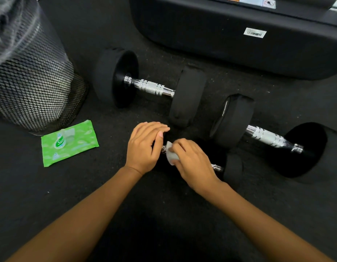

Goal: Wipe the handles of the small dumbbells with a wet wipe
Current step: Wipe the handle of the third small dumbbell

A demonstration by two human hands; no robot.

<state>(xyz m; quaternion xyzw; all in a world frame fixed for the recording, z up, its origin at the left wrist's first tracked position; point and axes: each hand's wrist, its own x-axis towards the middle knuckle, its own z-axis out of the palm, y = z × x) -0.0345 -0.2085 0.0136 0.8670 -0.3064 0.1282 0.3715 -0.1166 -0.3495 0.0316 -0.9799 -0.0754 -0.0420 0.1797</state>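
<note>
Now our right grip (190,163) is curled round the wipe (171,156), pressing it onto the handle (216,167) of the small dumbbell (233,168), which lies on the floor nearest us. Our left grip (145,146) rests with fingers fairly straight over the dumbbell's left end, holding nothing.

To do this well, we judge the wipe should wrap the whole bar and travel end to end with a twist, while the left grip braces the dumbbell against rolling.

Two bigger dumbbells (150,87) (266,138) lie just beyond, handles bare. To the left lies a green pack (69,142); its logo begins "Sa" and we cannot read the rest. A mesh bin (31,82) stands behind it. The white label (255,32) on the black machine is too small to read.
</note>
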